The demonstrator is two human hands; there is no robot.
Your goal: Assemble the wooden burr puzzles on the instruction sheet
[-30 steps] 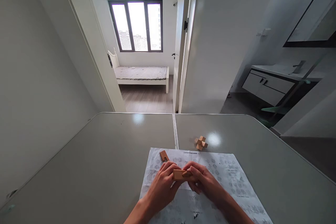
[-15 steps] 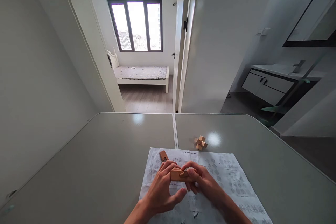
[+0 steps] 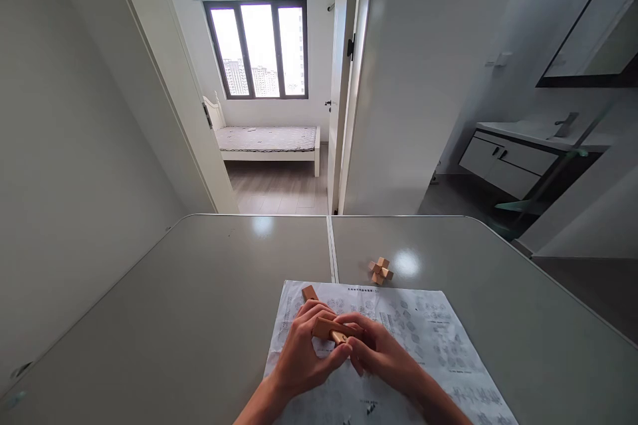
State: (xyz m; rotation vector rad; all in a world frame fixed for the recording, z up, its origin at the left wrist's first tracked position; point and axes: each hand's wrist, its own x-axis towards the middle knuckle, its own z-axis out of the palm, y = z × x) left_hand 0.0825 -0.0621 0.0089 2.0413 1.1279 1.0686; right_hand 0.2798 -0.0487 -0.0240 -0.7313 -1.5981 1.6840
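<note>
At six o'clock, above a printed sheet (image 3: 423, 378), the left hand (image 3: 305, 349) is gripping the wooden pieces (image 3: 325, 329) at nine o'clock, the right hand (image 3: 383, 349) at three. They are looking light, stiff, probably smooth, suiting fingertip holds at the ends.

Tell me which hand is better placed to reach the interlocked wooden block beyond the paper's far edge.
Right, I'd judge: the right hand is nearer to the block, which lies ahead of it; the left hand would likely cross over the right. Both hands are on wooden pieces, though.
</note>
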